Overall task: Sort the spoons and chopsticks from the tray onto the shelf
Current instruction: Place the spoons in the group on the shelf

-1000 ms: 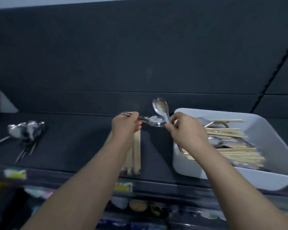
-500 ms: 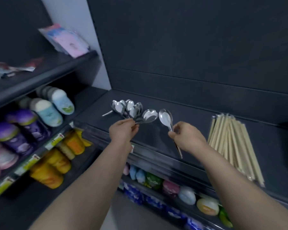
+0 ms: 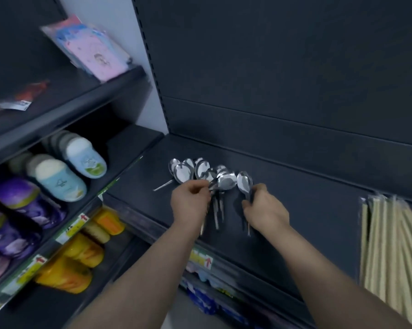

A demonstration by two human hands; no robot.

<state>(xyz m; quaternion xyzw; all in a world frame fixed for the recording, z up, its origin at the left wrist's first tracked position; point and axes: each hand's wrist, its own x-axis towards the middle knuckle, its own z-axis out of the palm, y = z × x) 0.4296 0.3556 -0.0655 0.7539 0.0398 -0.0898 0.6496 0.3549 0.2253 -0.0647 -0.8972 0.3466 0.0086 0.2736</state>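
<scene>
Hands have come down onto the shelf (image 3: 307, 210) since half a second ago — fingers of the left hand (image 3: 190, 200) pinch one spoon (image 3: 227, 181) against the spoon pile (image 3: 188, 170), and fingers of the right hand (image 3: 264, 210) curl round a second spoon (image 3: 245, 184) just beside it. The left hand hides some handles. Chopsticks (image 3: 390, 245) lie well apart, rightward — slippers (image 3: 57, 179) fill the neighbouring shelves.

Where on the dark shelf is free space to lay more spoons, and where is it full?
The widest bare patch of shelf lies between the right hand and the chopsticks. A bare strip runs behind the spoon pile, along the back wall. Around the pile it is crowded: the left hand and right hand each grip a spoon there.
</scene>
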